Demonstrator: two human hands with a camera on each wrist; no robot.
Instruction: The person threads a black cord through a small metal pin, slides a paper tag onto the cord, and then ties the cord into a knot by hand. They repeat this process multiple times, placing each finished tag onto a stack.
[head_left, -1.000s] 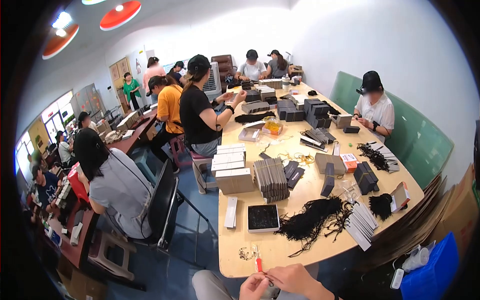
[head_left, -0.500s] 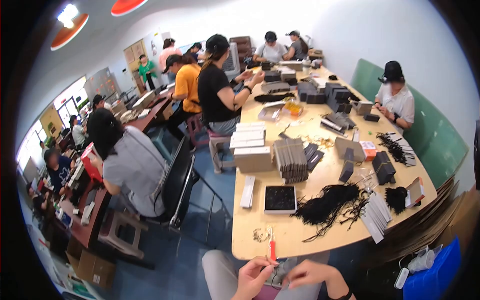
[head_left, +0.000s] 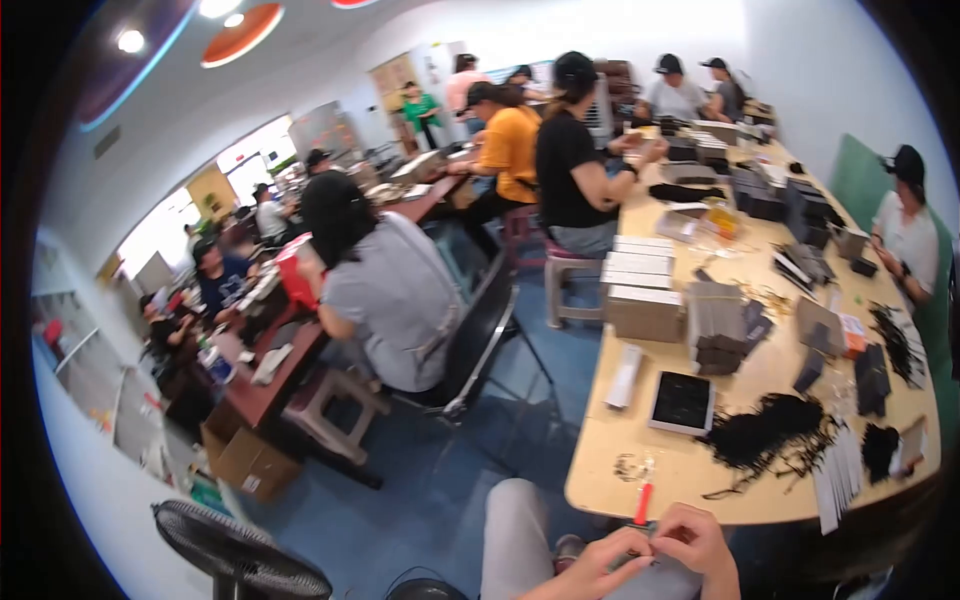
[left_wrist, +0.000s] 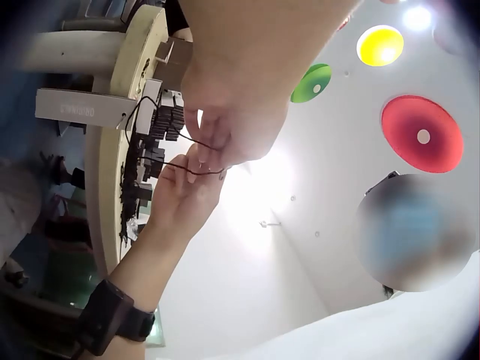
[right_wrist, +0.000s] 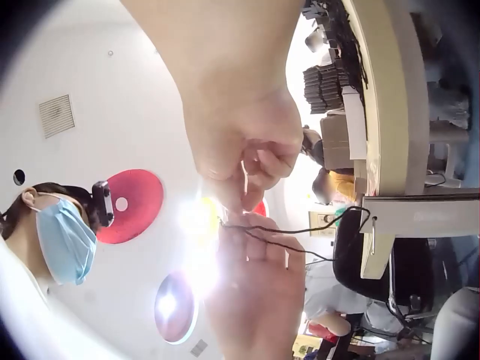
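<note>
My left hand (head_left: 608, 562) and right hand (head_left: 700, 545) meet fingertip to fingertip over my lap, just off the near table edge. Between them they pinch a thin black cord (left_wrist: 169, 165). The cord's strands loop out to a flat pale tag (left_wrist: 79, 109) printed "ORIGINALS", which hangs from it in both wrist views. In the right wrist view the fingers of the right hand (right_wrist: 247, 161) are curled, and the left hand (right_wrist: 259, 292) comes up from below to the same cord end. A red-handled tool (head_left: 643, 503) lies at the table edge just beyond the hands.
On the table (head_left: 600, 460) are a pile of black cords (head_left: 770, 430), a shallow box (head_left: 682, 402) with black contents, pale tags (head_left: 840, 480) and stacked cartons (head_left: 640, 310). A black fan (head_left: 240, 550) stands at lower left. Several people sit around.
The head view has turned left, shifting the table rightward and bringing the fan into view. My right hand was drawn apart from the left half a second ago; now they are together again.
</note>
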